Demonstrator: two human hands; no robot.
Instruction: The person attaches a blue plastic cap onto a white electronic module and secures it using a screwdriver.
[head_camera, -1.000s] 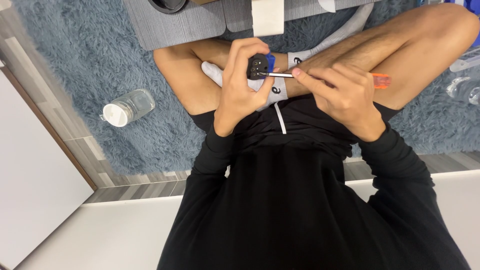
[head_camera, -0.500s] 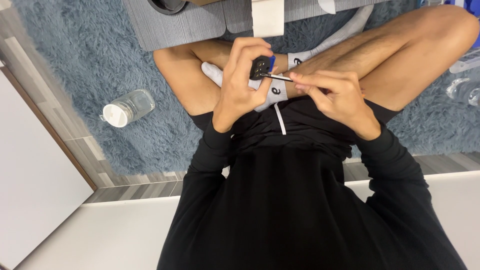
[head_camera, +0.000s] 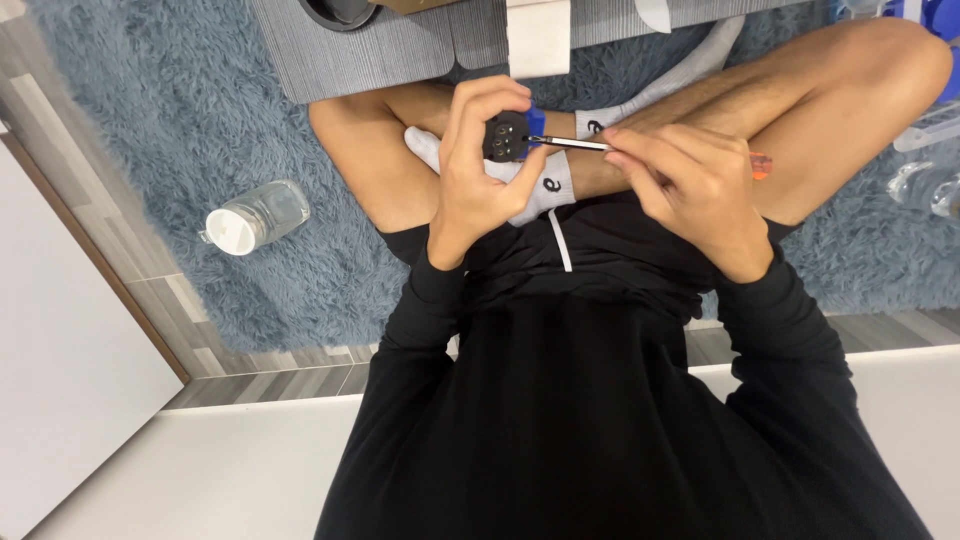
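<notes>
Left hand (head_camera: 478, 170) grasps a small black device (head_camera: 506, 137), thumb and curled fingers pinching its edges so that the face with the small round holes stays turned toward the right hand and is not covered. This grip fixes the part against rotation and leaves the working face free.

Right hand (head_camera: 690, 180) grasps a slim screwdriver (head_camera: 570, 143) close to the front of its handle, fingers bunched around it as for fine turning. The orange end of the handle shows past the hand on the right. The metal shaft runs nearly level to the left, and its tip meets the device at one of the holes; whether it is seated in a screw head cannot be told.

Both hands work above the crossed legs, just over the white socks (head_camera: 545, 185), which keeps the device close to the body and steady. Forearms in black sleeves come in from the near side.

Farther out, a blue-grey shag rug (head_camera: 180, 110) lies under the legs. A clear plastic bottle (head_camera: 255, 215) with a white cap lies on its side on the rug, well apart to the left. A grey mat (head_camera: 370, 55) lies at the far edge.
</notes>
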